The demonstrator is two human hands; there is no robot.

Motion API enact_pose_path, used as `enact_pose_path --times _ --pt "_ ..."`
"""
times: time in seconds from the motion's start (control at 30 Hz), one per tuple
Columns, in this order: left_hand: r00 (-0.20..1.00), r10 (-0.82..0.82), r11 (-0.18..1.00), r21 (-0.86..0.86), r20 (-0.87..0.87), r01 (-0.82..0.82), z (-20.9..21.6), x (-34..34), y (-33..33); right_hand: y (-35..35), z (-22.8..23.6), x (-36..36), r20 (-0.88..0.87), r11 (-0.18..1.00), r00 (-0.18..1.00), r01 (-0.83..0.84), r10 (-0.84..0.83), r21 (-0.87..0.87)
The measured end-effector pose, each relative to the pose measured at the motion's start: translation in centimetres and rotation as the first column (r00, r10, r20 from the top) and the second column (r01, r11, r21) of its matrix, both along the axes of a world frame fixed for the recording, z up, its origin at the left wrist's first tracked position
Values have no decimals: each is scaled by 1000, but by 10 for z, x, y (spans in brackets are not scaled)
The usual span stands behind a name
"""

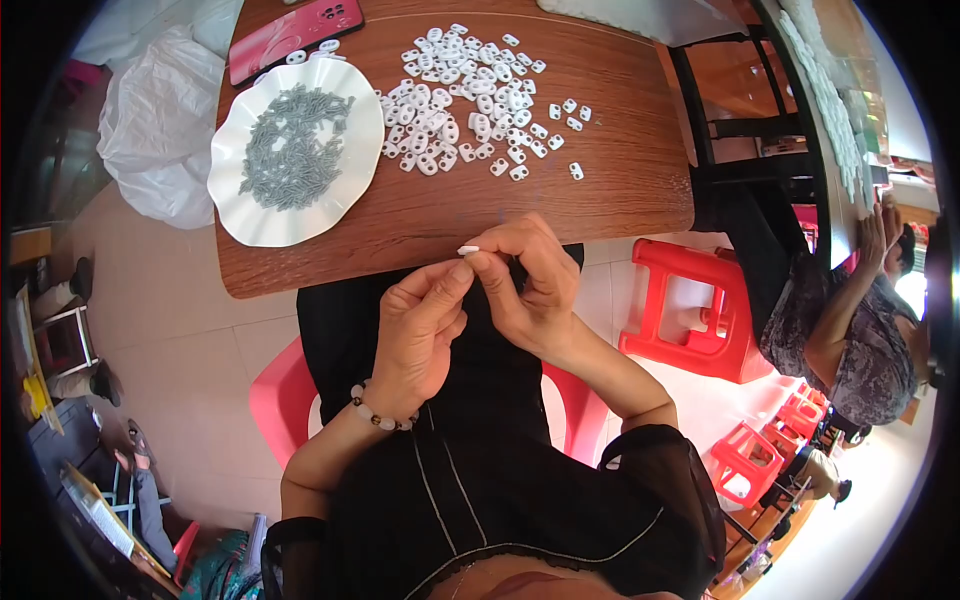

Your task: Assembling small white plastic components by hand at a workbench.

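At the near edge of the brown table, my two hands meet over my lap. My right hand pinches a small white plastic piece between thumb and forefinger. Just beside it, my left hand is closed, thumb against forefinger; whatever sits in that pinch is too small to make out. Beyond them lies a loose heap of white two-hole plastic pieces, like cord locks. To its left, a white wavy-rimmed plate holds a pile of thin grey pieces that look like tiny springs.
A pink phone lies at the far left of the table, with a few white pieces near it. A white plastic bag stands left of the table. Red stools stand at right, where another person sits at a second table.
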State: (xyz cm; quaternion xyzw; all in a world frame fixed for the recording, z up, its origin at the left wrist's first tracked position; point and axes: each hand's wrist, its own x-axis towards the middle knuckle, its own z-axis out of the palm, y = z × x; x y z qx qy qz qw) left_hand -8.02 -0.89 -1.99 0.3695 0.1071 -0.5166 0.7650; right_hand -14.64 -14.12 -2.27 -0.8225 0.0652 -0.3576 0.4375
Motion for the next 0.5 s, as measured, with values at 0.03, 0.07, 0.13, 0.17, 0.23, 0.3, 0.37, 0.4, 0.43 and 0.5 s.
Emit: enact_pose_path --times 0.03,0.07,0.13,0.17,0.23,0.3,0.37,0.4,0.43,0.5 --pt "998 21 1000 9 55 -22 0 0 -1 -1 4 -2 -58 1000 998 -8 9 24" --pt "993 41 999 17 111 -44 -1 2 -1 -1 5 -3 -57 1000 998 -12 14 28" --pt "973 43 997 50 225 -55 0 7 -1 -2 7 -5 -165 947 985 -2 59 322" --pt "941 36 995 78 335 -66 0 9 -1 -3 15 -6 -216 894 971 5 103 448" --pt "914 13 994 91 406 -55 -1 15 1 -7 22 -8 -252 831 954 4 163 556" --pt "882 -13 994 103 472 -40 -2 18 2 -8 22 -10 -281 758 934 16 222 652" --pt "840 -59 993 114 539 -3 -3 19 2 -7 19 -11 -264 744 932 -8 247 668" --pt "841 -61 993 116 537 -2 -3 20 2 -7 20 -11 -265 743 932 -6 247 669" --pt "829 -91 991 131 552 22 -4 21 3 -7 20 -11 -269 731 924 -18 273 682" --pt "817 -123 988 148 564 46 -5 22 4 -7 20 -11 -273 718 914 -28 300 696"
